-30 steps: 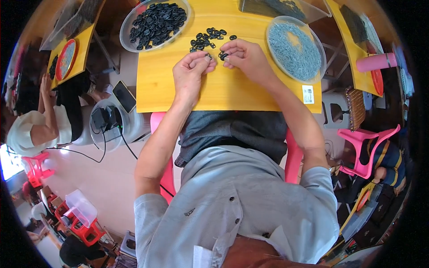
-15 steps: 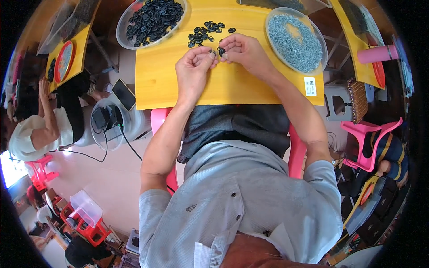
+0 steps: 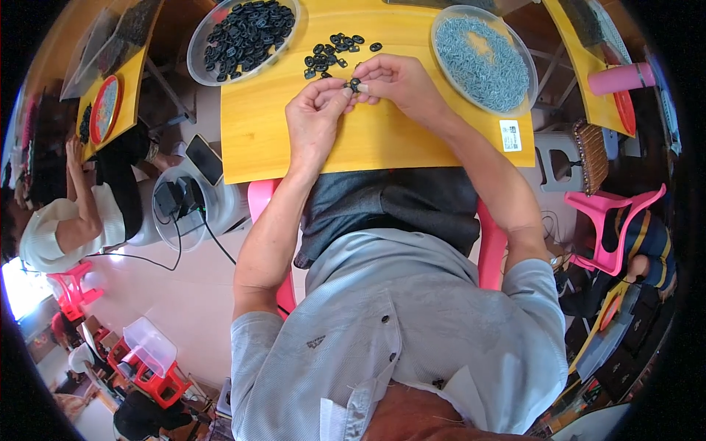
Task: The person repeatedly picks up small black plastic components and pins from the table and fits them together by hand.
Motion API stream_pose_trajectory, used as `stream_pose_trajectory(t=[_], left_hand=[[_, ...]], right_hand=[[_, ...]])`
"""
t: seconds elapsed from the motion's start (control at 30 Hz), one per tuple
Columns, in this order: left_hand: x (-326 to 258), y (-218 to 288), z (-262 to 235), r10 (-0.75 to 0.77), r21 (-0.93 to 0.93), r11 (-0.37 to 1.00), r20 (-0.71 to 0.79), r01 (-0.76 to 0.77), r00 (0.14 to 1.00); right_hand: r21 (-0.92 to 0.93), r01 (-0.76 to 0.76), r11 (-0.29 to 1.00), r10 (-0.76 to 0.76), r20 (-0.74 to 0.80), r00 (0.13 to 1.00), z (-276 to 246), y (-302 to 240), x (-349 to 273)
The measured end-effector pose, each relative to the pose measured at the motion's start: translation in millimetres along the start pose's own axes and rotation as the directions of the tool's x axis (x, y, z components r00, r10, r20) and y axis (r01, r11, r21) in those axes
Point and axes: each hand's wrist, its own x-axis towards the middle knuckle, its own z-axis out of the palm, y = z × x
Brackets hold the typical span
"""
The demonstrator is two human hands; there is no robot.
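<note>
Over the yellow table (image 3: 294, 143), my left hand (image 3: 318, 110) and my right hand (image 3: 393, 82) meet fingertip to fingertip. Between them is a small black plastic part (image 3: 355, 84), pinched by both hands; the fingers cover much of it. Whether a second piece is in the pinch, I cannot tell. Just beyond my fingers lies a loose group of similar black plastic parts (image 3: 331, 53). At the far left stands a round clear tub (image 3: 194, 62) heaped with black parts. A second round tub (image 3: 531, 81), at the right, holds many small silvery screws (image 3: 482, 66).
A white printed label (image 3: 510, 136) is stuck near the table's right front corner. To the left, a phone-like dark slab (image 3: 204, 160) and black adapters with cables (image 3: 180, 195) rest on a clear tub. A person (image 3: 73, 220) sits at another yellow table. A pink stool (image 3: 614, 228) stands right.
My hands have come closer together, and the black part now sits between both sets of fingertips. The whole view has shifted slightly.
</note>
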Motion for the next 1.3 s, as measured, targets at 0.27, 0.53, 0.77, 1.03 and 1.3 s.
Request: stream_pose_trajectory(t=[0.27, 0.53, 0.77, 1.03, 1.3], left_hand=[[1, 0, -3, 0.024, 0.102, 0.994, 0.011, -0.025, 1.0], [0, 0, -5, -0.024, 0.084, 0.996, -0.023, 0.026, 0.999], [0, 3, -3, -0.047, 0.051, 0.997, -0.052, 0.05, 0.998], [-1, 5, -1, -0.066, 0.019, 0.998, -0.045, 0.067, 0.997], [-1, 5, -3, -0.032, 0.056, 0.998, 0.041, 0.029, 0.999]], right_hand=[[0.0, 0.011, 1.0, -0.011, -0.019, 1.0, 1, 1, 1], [0.023, -0.015, 1.0, 0.015, -0.004, 1.0, 2, 3, 1], [0.003, 0.005, 1.0, -0.005, -0.012, 1.0, 3, 0, 0], [-0.027, 0.006, 1.0, -0.007, -0.028, 1.0, 5, -3, -1], [-0.11, 0.01, 0.994, -0.011, -0.004, 1.0, 3, -9, -3]])
